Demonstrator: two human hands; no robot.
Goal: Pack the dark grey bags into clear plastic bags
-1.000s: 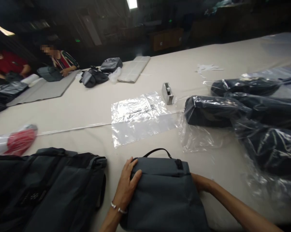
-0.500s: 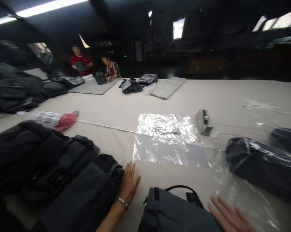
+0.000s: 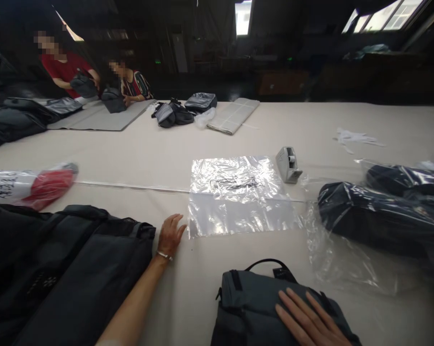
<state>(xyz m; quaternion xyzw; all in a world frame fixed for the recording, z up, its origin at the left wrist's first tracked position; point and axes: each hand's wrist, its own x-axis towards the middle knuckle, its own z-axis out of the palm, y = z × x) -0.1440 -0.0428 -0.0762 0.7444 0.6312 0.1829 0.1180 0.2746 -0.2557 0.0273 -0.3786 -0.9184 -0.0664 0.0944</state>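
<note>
My right hand (image 3: pixel 310 317) lies flat, fingers spread, on top of a dark grey backpack (image 3: pixel 253 302) with a black loop handle and a tag at the near edge. My left hand (image 3: pixel 171 234) rests beside a row of dark backpacks (image 3: pixel 90 259) on the left, its fingers loosely bent and apart, holding nothing. Just right of its fingertips, clear plastic bags (image 3: pixel 235 211) lie flat on the pale table (image 3: pixel 198 274). Bagged dark backpacks (image 3: pixel 375 216) in clear plastic lie to the right; the far right one is partly cut off.
A tape dispenser (image 3: pixel 288 166) stands beyond the plastic bags. A red-and-white plastic-wrapped bundle (image 3: pixel 51 187) lies left, white strips (image 3: pixel 357 138) right. Folded grey sheeting (image 3: pixel 235 115) and small dark bags (image 3: pixel 174 114) sit farther back. Two people (image 3: pixel 67 67) handle bags at the far left.
My right hand has moved from beside the grey backpack onto its top. My left hand has shifted slightly, its fingers now more bent. The view has turned right.
</note>
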